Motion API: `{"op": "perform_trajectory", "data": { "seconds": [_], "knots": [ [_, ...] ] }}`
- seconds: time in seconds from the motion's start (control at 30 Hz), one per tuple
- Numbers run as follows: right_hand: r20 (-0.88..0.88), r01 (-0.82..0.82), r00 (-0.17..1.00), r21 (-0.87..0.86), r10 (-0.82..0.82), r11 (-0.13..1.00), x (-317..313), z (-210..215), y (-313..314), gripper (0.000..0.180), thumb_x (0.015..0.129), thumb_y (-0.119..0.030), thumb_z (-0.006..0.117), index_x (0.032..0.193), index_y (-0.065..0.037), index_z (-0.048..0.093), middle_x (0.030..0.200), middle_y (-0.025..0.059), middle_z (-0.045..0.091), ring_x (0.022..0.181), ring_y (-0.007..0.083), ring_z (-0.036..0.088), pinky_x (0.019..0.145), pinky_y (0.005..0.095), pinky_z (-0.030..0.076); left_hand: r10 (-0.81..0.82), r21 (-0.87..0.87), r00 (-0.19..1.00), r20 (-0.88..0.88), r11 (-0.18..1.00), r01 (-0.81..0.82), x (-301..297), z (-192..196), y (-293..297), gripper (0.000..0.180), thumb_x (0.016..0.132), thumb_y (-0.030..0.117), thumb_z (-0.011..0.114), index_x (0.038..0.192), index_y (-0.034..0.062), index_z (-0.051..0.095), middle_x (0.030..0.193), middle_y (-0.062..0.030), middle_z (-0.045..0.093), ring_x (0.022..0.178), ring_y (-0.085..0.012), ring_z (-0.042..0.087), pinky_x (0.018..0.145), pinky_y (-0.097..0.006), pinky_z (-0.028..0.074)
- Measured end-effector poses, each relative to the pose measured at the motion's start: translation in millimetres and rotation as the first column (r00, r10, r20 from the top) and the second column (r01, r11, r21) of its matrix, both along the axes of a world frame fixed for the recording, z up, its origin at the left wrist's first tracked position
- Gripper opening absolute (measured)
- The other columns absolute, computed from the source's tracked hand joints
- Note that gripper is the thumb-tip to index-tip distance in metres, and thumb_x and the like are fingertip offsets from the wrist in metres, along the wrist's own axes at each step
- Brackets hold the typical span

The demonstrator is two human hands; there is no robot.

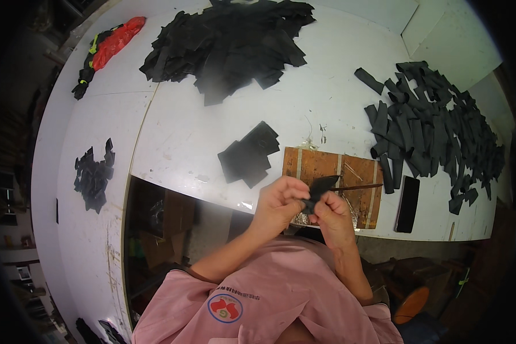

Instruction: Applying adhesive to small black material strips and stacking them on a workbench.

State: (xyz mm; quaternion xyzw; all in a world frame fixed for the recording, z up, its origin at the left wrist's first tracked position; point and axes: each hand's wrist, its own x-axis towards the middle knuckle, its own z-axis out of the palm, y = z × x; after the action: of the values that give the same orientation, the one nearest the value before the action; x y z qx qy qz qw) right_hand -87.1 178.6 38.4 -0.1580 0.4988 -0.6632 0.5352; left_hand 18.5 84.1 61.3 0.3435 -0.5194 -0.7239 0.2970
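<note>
Pinching a dark cloth piece [323, 184]: head view, both hands at work before me. Left hand [278, 207] has thumb and fingers pressed onto its lower end; right hand [333, 217] grips the same end from the other side, fingers curled in. Cloth sits above a brown board [311, 163] with pale strips, near the table's [180, 140] front edge. A thin dark rod [362, 187] lies across the board; can't tell whether it meets the cloth. Left of the board, a small stack of dark pieces [248, 156]; beyond, a large dark heap [235, 43]. To the right, a black oblong [407, 204] and many tube-like dark strips [433, 129].
</note>
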Motion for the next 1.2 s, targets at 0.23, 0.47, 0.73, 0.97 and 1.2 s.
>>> {"op": "perform_trajectory", "data": {
  "seconds": [0.23, 0.47, 0.73, 0.97, 1.2],
  "knots": [
    [0.171, 0.104, 0.983, -0.259, -0.061, 0.96, 1.1, 26.3, 11.4, 0.003, 0.078, -0.002, 0.055, 0.076, -0.003, 0.053, 0.086, 0.0015, 0.048, 0.079, 0.0078, 0.043, 0.07, 0.0197, 0.034, -0.501, 0.284, 0.717, -0.485, 0.685, 0.671, 2.5, 45.1, -1.2, 0.048, 0.069, -0.009, 0.049, 0.115, 0.0014, 0.042, 0.083, -0.0075, 0.056, 0.066, -0.0043, 0.047, 0.051, -0.016, 0.032],
    [-0.756, 0.13, 0.585, -0.27, -0.294, 0.954, -26.3, 71.4, 11.9, 0.006, 0.072, 0.002, 0.059, 0.073, 0.0, 0.052, 0.078, 0.0067, 0.052, 0.067, 0.012, 0.05, 0.057, 0.0228, 0.04, -0.212, -0.237, 0.967, -0.143, 0.956, 0.174, -23.0, 40.8, 24.3, 0.018, 0.075, -0.004, 0.056, 0.093, -0.0007, 0.056, 0.086, -0.0029, 0.051, 0.059, -0.0044, 0.046, 0.051, -0.017, 0.035],
    [-0.471, 0.039, 0.872, -0.206, -0.134, 0.978, -62.2, 113.8, 8.7, 0.015, 0.081, -0.013, 0.056, 0.073, -0.001, 0.052, 0.063, -0.0026, 0.046, 0.054, 0.0049, 0.04, 0.049, 0.0175, 0.032, -0.206, 0.392, 0.542, -0.815, 0.494, 0.776, -58.2, 76.5, -12.7, 0.015, 0.079, -0.003, 0.046, 0.094, -0.0043, 0.042, 0.089, -0.0212, 0.054, 0.034, -0.0057, 0.038, 0.028, -0.018, 0.026],
    [-0.002, -0.049, 0.999, -0.071, 0.049, 0.996, -77.3, 28.7, 9.0, 0.02, 0.084, -0.022, 0.054, 0.072, -0.006, 0.053, 0.061, -0.0054, 0.044, 0.05, 0.002, 0.036, 0.045, 0.0157, 0.028, 0.156, 0.746, 0.73, -0.665, 0.107, 0.657, -62.6, 8.5, -17.4, 0.034, 0.083, 0.008, 0.042, 0.114, -0.006, 0.041, 0.083, -0.016, 0.055, 0.033, -0.0068, 0.033, 0.03, -0.018, 0.029],
    [-0.125, -0.084, 0.989, -0.046, 0.077, 0.995, -81.0, 12.3, 9.6, 0.015, 0.083, -0.018, 0.054, 0.075, -0.006, 0.053, 0.064, -0.0047, 0.044, 0.053, 0.0033, 0.041, 0.047, 0.0169, 0.031, -0.391, 0.332, 0.857, -0.335, 0.802, 0.496, -58.1, 13.4, -15.4, 0.029, 0.082, 0.007, 0.049, 0.11, -0.0014, 0.049, 0.084, -0.0087, 0.057, 0.05, -0.0068, 0.042, 0.046, -0.02, 0.04]
  ]
}}
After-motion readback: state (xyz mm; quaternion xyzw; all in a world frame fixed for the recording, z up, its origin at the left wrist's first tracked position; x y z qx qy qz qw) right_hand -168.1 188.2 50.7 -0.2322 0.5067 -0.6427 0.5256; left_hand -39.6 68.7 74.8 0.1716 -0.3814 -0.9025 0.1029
